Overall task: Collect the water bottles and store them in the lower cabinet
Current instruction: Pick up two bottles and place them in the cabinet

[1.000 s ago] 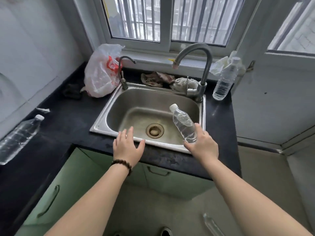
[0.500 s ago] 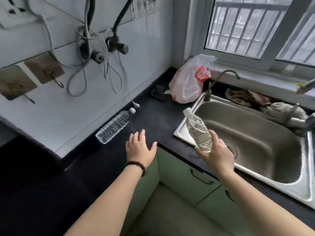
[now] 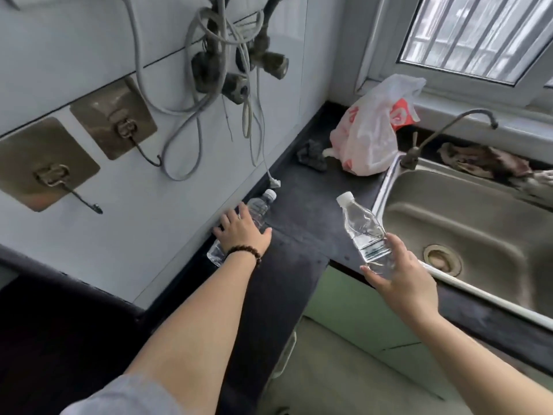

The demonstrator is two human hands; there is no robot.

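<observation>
At frame centre, the left hand curls over a lying bottle on the surface; the right hand grips a raised bottle.

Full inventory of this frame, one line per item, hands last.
Held bottle: 1, clear, white cap, in right hand.
Lying bottle: 1, clear, on counter by wall.
Counter: 1, black.
Sink: 1, steel, right.
Small tap: 1, metal, sink's back corner.
Plastic bag: 1, white and red, counter corner.
Rags: brownish, behind sink.
Wall hooks: 2, metal.
Cabinet doors: green, below counter.
Left hand: over lying bottle.
Right hand: grips held bottle.
</observation>
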